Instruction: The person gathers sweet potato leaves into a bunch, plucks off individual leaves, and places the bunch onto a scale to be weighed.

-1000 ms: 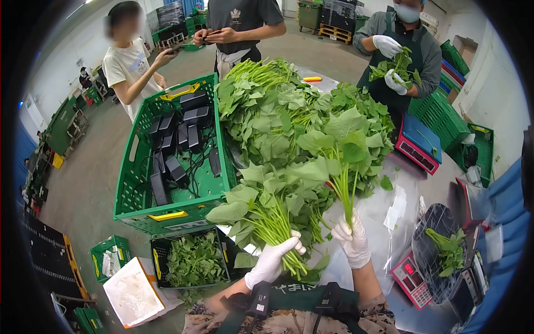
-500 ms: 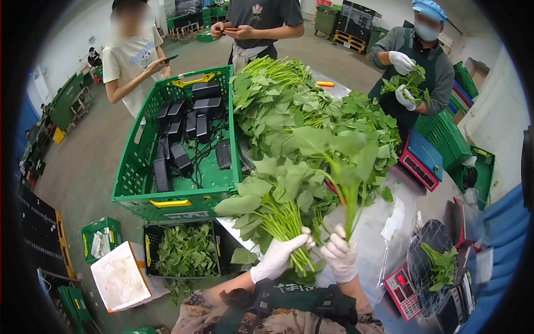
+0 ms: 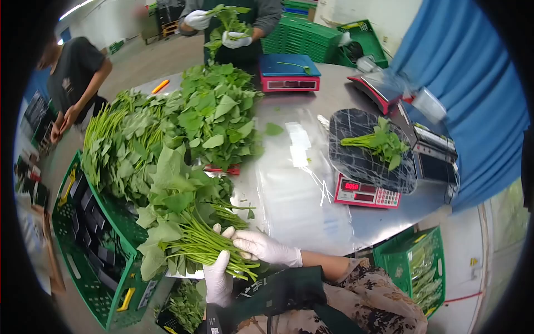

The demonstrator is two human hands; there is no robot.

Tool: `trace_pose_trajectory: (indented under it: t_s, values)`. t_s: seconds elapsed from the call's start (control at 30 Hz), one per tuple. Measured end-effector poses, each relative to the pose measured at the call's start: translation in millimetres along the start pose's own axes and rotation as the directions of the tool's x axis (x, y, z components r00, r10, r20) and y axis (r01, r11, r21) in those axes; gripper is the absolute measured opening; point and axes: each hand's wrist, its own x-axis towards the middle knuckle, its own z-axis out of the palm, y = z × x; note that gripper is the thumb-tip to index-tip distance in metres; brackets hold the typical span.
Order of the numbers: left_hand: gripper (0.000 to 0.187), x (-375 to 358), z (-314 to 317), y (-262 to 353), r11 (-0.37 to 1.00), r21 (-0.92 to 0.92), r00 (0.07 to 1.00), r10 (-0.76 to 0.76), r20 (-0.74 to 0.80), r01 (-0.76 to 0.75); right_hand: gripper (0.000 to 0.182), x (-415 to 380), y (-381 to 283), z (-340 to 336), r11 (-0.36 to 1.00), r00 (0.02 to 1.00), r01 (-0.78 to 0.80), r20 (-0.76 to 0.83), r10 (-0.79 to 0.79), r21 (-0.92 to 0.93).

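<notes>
Bunch [image 3: 186,236] of leafy stems is clamped in person's gloved L hand [image 3: 218,281], nr table [image 3: 414,209] edge, beside leaf pile [image 3: 219,114]; gloved R hand [image 3: 267,249] touches stem ends, fingers close together. Green crate [image 3: 119,225] w/ black adapters [image 3: 103,253] sits L.

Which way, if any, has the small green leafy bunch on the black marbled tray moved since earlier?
No: against the black marbled tray, the small green leafy bunch lies where it did; the view turned.

Metal table [image 3: 409,211]: heaped leafy greens [image 3: 217,117], blue-topped scale [image 3: 290,82], black-topped scale [image 3: 367,192], clear plastic [image 3: 303,217], orange tool [image 3: 161,86].
</notes>
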Motion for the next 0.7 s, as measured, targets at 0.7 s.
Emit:
trace_pose_trajectory:
  t_s: [0.7]
  values:
    - [0.037,-75.3,-31.4,39.5,0.984,0.029,0.924,0.173,-0.342,-0.174,0.021,59.4,27.2,-64.5,0.630,0.956,-0.033,-0.208,-0.205,-0.776]
